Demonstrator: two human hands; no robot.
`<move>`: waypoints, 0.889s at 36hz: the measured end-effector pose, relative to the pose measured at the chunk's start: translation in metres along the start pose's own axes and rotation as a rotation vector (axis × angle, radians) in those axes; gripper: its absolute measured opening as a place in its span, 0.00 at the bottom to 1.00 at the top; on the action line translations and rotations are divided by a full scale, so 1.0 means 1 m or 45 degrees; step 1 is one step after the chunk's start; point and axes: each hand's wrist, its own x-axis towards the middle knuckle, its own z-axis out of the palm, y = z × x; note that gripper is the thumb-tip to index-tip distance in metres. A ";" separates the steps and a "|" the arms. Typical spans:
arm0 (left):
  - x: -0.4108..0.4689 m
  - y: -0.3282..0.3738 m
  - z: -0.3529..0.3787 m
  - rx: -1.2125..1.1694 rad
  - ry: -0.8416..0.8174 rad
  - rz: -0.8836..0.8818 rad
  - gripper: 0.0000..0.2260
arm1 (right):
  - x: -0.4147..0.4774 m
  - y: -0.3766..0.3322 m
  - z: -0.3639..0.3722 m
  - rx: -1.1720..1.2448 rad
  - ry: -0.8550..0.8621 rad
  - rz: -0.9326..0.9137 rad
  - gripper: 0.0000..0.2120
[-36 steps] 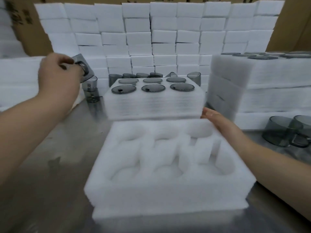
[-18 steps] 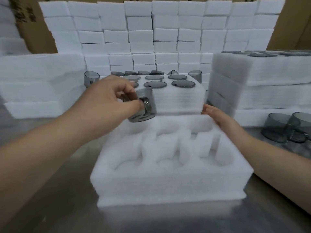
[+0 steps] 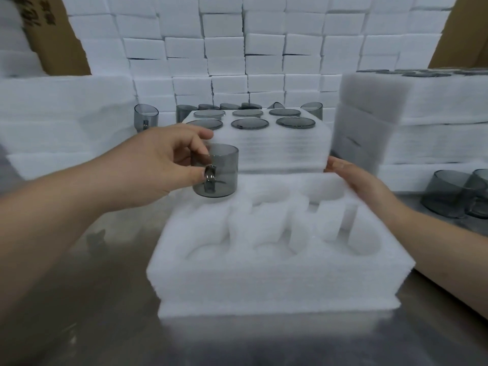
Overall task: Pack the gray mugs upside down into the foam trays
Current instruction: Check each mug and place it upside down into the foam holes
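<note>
Left hand [image 3: 161, 165]: curled round a gray mug [image 3: 219, 167], with the thumb laid by the handle and the forefinger bent over the top edge.
Gray mug: held with its axis vertical and the handle turned toward the camera, at the far-left corner of the near foam tray [image 3: 264, 276], over the pocket there (which end is up cannot be told through the tinted wall).
Right hand [image 3: 353, 178]: fingers kept straight and laid flat against the far-right corner of the near foam tray; nothing is gripped.
Near foam tray: set on the metal table [image 3: 79, 299]; six pockets are seen in it, and no mug is seated in any.
Filled tray [image 3: 285, 151]: placed just behind the near one; six dark round mug ends are seen flush with its top.
Loose mugs [image 3: 446, 194]: grouped at the right edge of the table; another is stood at the left, near the filled tray.
Backdrop: white foam blocks [image 3: 224, 48] are stacked against the rear wall, and cardboard [image 3: 60, 43] is seen at the upper left.
</note>
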 end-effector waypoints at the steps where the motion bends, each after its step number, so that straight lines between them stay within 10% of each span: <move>1: 0.000 -0.001 0.000 -0.030 -0.018 -0.002 0.12 | 0.001 0.000 0.000 -0.015 0.002 0.004 0.21; 32: 0.001 0.007 -0.014 0.172 0.020 0.056 0.07 | -0.007 -0.001 -0.006 -0.115 -0.088 -0.024 0.26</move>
